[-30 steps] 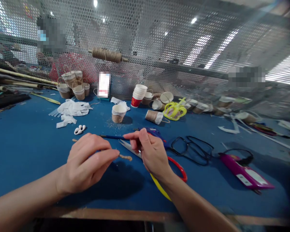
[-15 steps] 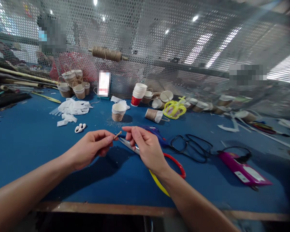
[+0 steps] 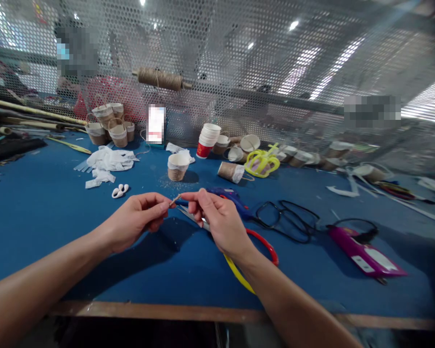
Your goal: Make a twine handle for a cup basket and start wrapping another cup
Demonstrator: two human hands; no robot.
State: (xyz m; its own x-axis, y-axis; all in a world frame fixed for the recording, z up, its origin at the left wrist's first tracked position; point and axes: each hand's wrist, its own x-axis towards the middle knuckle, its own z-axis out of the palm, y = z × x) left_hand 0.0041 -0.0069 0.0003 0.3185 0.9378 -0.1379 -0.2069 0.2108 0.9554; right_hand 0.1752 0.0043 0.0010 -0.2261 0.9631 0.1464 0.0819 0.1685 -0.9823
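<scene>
My left hand (image 3: 141, 217) pinches a short piece of brown twine (image 3: 175, 199) between thumb and fingertips, above the blue tabletop. The stretched index finger of my right hand (image 3: 217, 215) touches the far end of the twine. Its thumb lies raised, the other fingers are loosely curled, and I see nothing gripped in them. Partly hidden below my right hand are scissors (image 3: 194, 217) with red and yellow handles. A blue glue gun (image 3: 235, 198) lies just behind that hand. Beyond both hands a paper cup wrapped in twine (image 3: 177, 169), with a white rim, stands upright.
A similar cup (image 3: 230, 171) lies on its side. Behind are stacked paper cups (image 3: 208, 140), a yellow crown-like piece (image 3: 261, 164) and small twine-wrapped buckets (image 3: 118, 135). White lace (image 3: 110, 159) and white earbuds (image 3: 120, 191) lie left. A purple power strip (image 3: 366, 253) and black cable (image 3: 290, 220) lie right.
My left hand has turned and raised the twine, moving it up toward my right hand. The right index fingertip now meets its end. The scissors and cups stay in place.
</scene>
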